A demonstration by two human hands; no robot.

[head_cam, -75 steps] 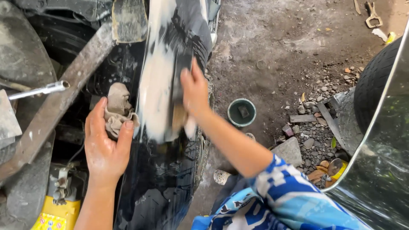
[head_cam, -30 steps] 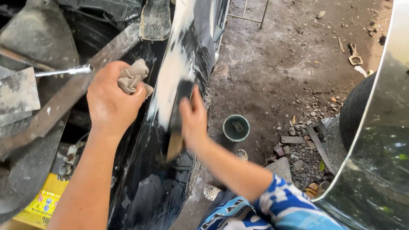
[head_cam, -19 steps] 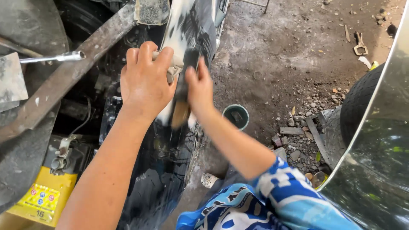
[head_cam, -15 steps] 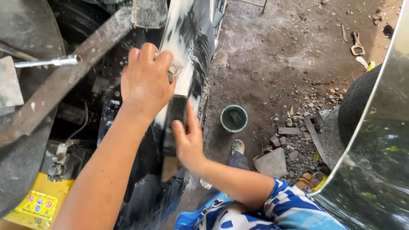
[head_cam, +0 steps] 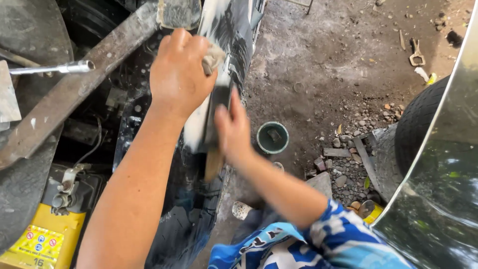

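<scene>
The black body panel, streaked with pale filler, runs from twelve o'clock down through the middle of your head view, its glossy edge facing the dirt floor. Your left hand sits on its upper part at about eleven o'clock, fingers curled and clenched around a wad of grey rag pressed against the pale patch. Your right hand is just below it, close to dead centre, grasping a flat sanding block whose dark top and tan lower end lie flat against the panel; the hand is blurred, so the exact finger placement is hard to read. The two hands are near each other but not touching.

At three o'clock from the right hand, a small round green tub stands on the floor, open, with one dark lump lying inside it. Beyond it, at about four o'clock, lies a heap of stones and scrap against a tyre, with a shiny metal sheet filling the right edge. At eight o'clock a yellow battery sits low in the bay. At ten o'clock a rusty bar crosses diagonally, with a chrome socket extension lying over it.
</scene>
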